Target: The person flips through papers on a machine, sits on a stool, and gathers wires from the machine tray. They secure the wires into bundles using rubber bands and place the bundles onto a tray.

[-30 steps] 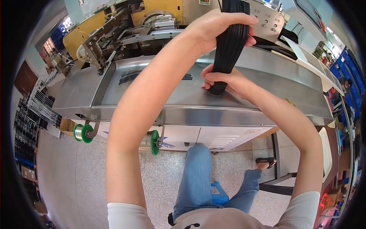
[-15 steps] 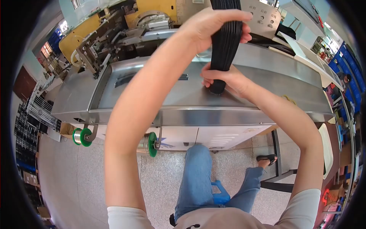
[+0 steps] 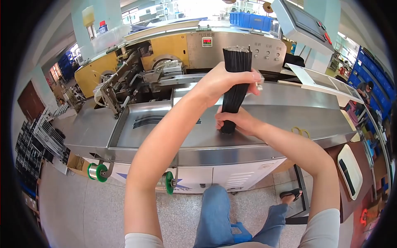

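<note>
A thick bundle of black wires stands nearly upright on the metal tray, its lower end against the tray surface. My left hand is wrapped round the upper part, below the light-coloured wire tips. Lower down, my right hand grips the same bundle near its base. Several loose black wires lie in the tray to the left, partly hidden by my left forearm.
Machine parts stand behind the tray at left. Green wire spools hang below its front edge. Yellow loops lie at right, near a white tray. A seated person is at far right.
The view has tilted up, showing the bundle's top end and more of the machine. Both hands still hold the bundle, and both appear lower in the view.
</note>
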{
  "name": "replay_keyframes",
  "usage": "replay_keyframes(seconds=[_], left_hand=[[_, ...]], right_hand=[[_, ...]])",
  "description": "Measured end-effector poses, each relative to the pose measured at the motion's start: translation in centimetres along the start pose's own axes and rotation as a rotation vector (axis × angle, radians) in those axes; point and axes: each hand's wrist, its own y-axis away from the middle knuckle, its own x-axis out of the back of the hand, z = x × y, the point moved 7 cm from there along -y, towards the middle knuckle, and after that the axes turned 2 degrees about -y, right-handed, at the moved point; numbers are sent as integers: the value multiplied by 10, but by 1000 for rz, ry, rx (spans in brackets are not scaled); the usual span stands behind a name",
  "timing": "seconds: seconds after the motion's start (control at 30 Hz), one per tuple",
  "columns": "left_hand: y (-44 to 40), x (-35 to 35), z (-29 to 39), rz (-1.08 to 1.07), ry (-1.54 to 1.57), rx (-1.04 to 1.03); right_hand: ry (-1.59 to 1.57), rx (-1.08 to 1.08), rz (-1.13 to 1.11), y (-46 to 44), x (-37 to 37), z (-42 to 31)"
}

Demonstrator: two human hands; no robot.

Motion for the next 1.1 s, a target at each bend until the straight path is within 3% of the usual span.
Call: replay_keyframes(seconds=[0.1,0.33,0.47,0.57,0.67,0.77,0.8,0.87,0.93,1.0,1.1], left_hand=[[1,-2,2,17,-24,6],[4,-1,-4,-45,-16,4],[0,-7,0,-77,-193,-8],[-1,-11,4,33,7,62],[13,-40,41,-17,57,4],[50,-97,58,-61,172,70],[66,-120,50,-84,228,126],[103,-171,13,-154,267,301],[124,-208,-36,-238,315,474],[147,-226,-123,-80,489,607],[188,-240,-234,124,787,810]], right_hand=[[56,112,52,2,2,-11],[47,56,1,1,1,-6],[34,41,19,-7,8,14],[93,109,46,7,3,-18],[100,137,85,36,-10,-25],[451,214,170,110,-32,-35],[417,162,189,137,-44,-17],[14,227,229,194,-78,24],[-150,50,328,234,-86,95],[-383,-234,419,281,-97,175],[-723,-455,524,314,-111,242]])
